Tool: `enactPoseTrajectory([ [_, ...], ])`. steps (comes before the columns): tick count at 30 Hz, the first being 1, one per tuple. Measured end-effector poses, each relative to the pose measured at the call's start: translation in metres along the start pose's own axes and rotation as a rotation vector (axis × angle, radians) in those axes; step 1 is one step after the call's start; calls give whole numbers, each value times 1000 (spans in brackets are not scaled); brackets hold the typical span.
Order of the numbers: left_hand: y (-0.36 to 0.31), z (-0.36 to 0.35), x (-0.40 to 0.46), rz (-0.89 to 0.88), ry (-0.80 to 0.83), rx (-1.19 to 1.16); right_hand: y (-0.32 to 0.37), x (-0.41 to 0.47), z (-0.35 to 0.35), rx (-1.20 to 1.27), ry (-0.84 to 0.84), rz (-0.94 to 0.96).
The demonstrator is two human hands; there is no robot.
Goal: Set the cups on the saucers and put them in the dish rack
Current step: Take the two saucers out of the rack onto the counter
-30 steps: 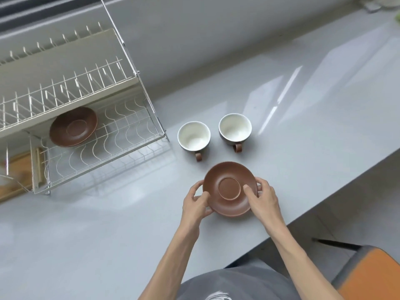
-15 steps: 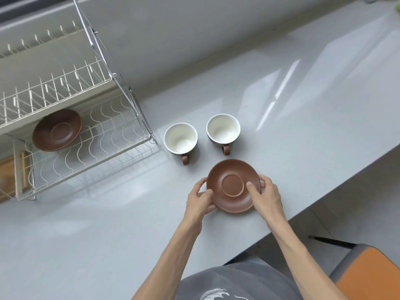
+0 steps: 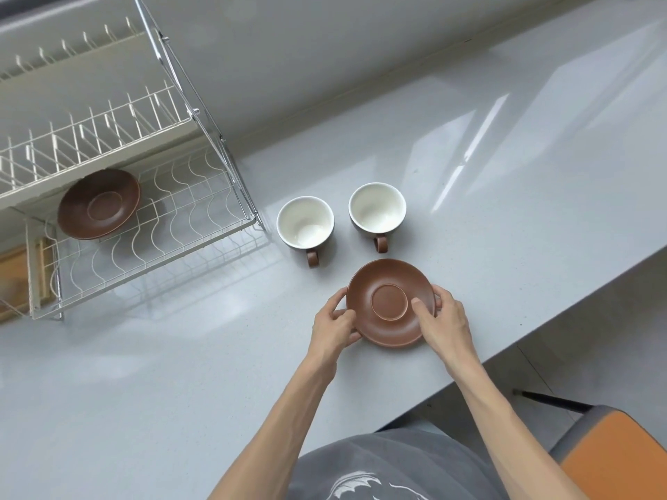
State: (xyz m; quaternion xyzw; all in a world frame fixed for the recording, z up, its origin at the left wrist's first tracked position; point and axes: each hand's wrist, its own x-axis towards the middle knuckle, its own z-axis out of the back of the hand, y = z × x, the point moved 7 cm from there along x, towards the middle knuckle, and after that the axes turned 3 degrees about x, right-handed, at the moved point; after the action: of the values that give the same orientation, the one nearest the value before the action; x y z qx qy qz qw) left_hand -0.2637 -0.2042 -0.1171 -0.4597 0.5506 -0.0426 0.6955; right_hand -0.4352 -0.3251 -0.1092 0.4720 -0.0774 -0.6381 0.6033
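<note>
Between both hands on the desk (image 3: 505,218) lies the saucer (image 3: 390,302), left hand (image 3: 334,328) and right hand (image 3: 445,324) fingers pinching opposite rims, with the right cup (image 3: 377,208) just beyond, nearer the right hand.

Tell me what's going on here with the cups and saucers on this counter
A person holds a brown saucer by its rim with the left hand and the right hand, over or on the grey counter. Just beyond it stand two empty white-lined cups, the left cup and the right cup, handles toward the person. Neither cup is on a saucer yet. A second saucer already lies in the dish rack's lower tier.
</note>
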Motion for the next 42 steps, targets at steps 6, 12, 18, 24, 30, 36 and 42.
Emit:
enactPoseTrajectory([
  [6,-7,6,-1,-29,31,180,16,-12,0,-184,34,19],
  [12,-19,31,-3,-91,21,461,47,-25,-9,-558,-27,147],
  [18,-34,63,-13,-171,4,687,81,-41,-36,-669,21,259],
  [24,-42,112,-21,-212,-2,953,123,-60,-80,-801,109,410],
  [30,-55,168,-34,-228,-30,1200,173,-80,-129,-890,167,586],
  [36,-74,224,-51,-270,-195,1350,222,-98,-181,-939,190,773],
  [42,-92,277,-63,-427,-384,1240,257,-107,-219,-864,189,876],
])
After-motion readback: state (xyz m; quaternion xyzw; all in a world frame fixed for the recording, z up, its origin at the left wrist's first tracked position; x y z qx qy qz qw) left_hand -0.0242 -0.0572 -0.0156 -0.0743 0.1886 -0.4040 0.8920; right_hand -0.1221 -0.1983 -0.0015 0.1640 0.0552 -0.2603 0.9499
